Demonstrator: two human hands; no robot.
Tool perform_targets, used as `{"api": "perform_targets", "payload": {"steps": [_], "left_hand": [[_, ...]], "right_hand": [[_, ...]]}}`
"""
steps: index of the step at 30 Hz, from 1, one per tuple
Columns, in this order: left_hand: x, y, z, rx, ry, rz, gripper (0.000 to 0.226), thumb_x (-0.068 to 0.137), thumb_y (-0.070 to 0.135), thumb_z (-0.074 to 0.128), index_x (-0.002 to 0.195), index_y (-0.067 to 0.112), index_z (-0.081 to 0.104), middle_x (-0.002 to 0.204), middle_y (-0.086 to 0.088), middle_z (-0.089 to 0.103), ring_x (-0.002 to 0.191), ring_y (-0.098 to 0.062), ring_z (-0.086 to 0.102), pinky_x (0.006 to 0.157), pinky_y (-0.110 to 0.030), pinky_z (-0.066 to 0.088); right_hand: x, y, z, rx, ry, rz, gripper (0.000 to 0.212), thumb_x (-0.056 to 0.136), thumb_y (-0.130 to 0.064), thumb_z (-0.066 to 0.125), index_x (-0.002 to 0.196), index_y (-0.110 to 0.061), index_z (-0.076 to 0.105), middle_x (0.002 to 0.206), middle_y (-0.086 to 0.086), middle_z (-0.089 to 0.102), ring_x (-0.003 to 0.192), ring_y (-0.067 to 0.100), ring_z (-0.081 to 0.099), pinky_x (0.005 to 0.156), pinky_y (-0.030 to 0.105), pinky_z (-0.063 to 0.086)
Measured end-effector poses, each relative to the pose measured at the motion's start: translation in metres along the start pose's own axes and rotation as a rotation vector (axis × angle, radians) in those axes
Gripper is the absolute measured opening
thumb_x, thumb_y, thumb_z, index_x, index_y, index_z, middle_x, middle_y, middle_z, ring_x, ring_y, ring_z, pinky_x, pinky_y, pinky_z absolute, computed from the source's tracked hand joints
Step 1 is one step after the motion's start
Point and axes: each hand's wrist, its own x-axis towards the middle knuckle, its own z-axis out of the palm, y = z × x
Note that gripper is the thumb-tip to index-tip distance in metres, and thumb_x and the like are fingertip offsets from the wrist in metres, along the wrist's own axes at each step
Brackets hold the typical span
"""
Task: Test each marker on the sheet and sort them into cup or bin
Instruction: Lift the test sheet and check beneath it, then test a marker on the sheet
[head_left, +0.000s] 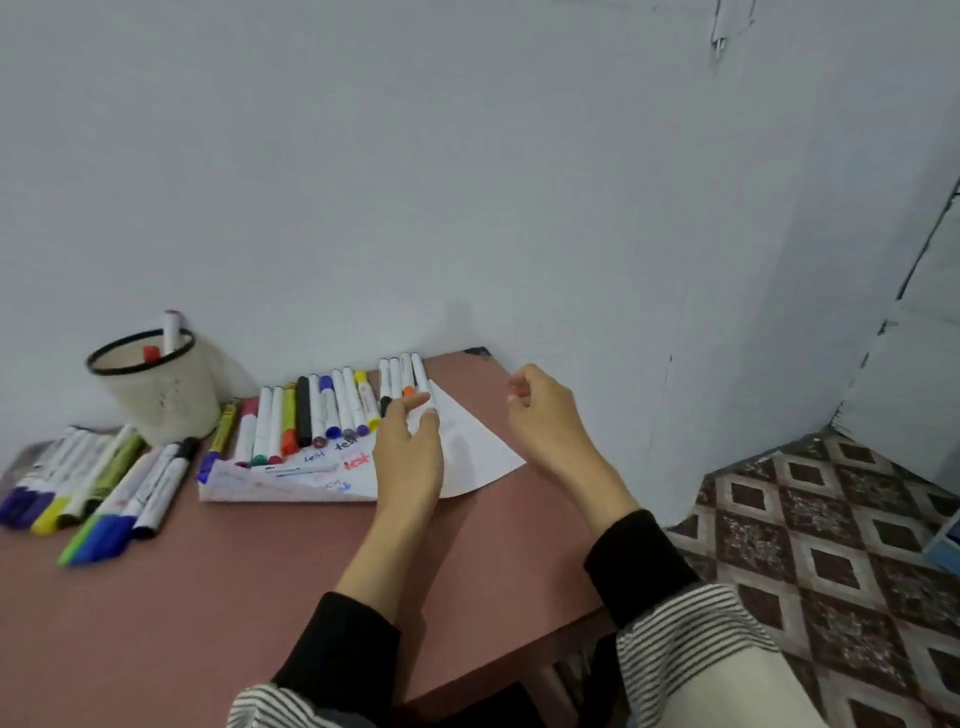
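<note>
My left hand (410, 452) loose-fingered on the sheet (478, 457) beside the markers (332, 410), right hand (545, 410) loosely curled, empty.

Handwritten "test" on the sheet

The white sheet (322, 475) lying on the counter (218, 587) carries the word "test" written by hand several times: once in dark ink near the tips of the far row of markers (332, 405), once in blue just left of that, and once larger in red nearer the middle of the sheet. Fainter scribbles nearer the sheet's front edge are too blurred to read. Print on the marker barrels cannot be made out.
</note>
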Motion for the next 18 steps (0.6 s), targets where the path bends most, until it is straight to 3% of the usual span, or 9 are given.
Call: {"api": "perform_targets", "payload": {"steps": [3,7,11,14,18], "left_hand": [[0.006,0.001,-0.031,-0.014,0.039,-0.039,0.022,0.099,0.015,0.045,0.115,0.026,0.055,0.121,0.009,0.052,0.109,-0.009,0.047,0.089,-0.025,0.032],[0.013,0.000,-0.072,0.040,0.057,-0.064,0.029,0.100,0.017,0.044,0.127,0.023,0.053,0.119,0.006,0.049,0.096,-0.008,0.050,0.084,-0.031,0.039],[0.020,-0.007,-0.116,0.249,0.106,0.089,0.028,0.100,0.008,0.040,0.120,0.016,0.059,0.109,0.004,0.058,0.072,0.006,0.059,0.056,-0.007,0.042],[0.029,-0.023,-0.143,0.514,0.087,0.163,0.028,0.100,0.009,0.041,0.117,0.017,0.062,0.116,0.004,0.059,0.088,-0.003,0.061,0.069,-0.018,0.045],[0.043,-0.045,-0.154,0.791,-0.107,0.191,0.026,0.102,0.025,0.043,0.122,0.023,0.059,0.117,0.007,0.057,0.110,-0.011,0.047,0.086,-0.025,0.038]], "right_hand": [[-0.005,-0.011,0.039,-0.108,-0.078,-0.010,0.030,0.097,-0.013,0.042,0.125,-0.019,0.053,0.126,-0.001,0.055,0.107,0.016,0.055,0.090,0.031,0.047],[-0.012,-0.027,0.083,-0.180,-0.175,-0.046,0.032,0.098,-0.010,0.041,0.129,-0.009,0.048,0.131,0.010,0.046,0.111,0.023,0.050,0.088,0.030,0.042],[-0.016,-0.041,0.117,-0.410,-0.204,-0.058,0.037,0.098,-0.019,0.042,0.134,-0.008,0.041,0.136,0.015,0.040,0.122,0.031,0.041,0.101,0.040,0.034],[-0.019,-0.045,0.131,-0.541,-0.202,-0.052,0.045,0.099,-0.027,0.041,0.139,-0.008,0.035,0.142,0.016,0.034,0.128,0.032,0.033,0.105,0.043,0.028],[-0.020,-0.043,0.138,-0.628,-0.174,-0.094,0.042,0.100,-0.030,0.036,0.137,-0.011,0.036,0.141,0.014,0.036,0.127,0.030,0.034,0.105,0.042,0.027]]}}
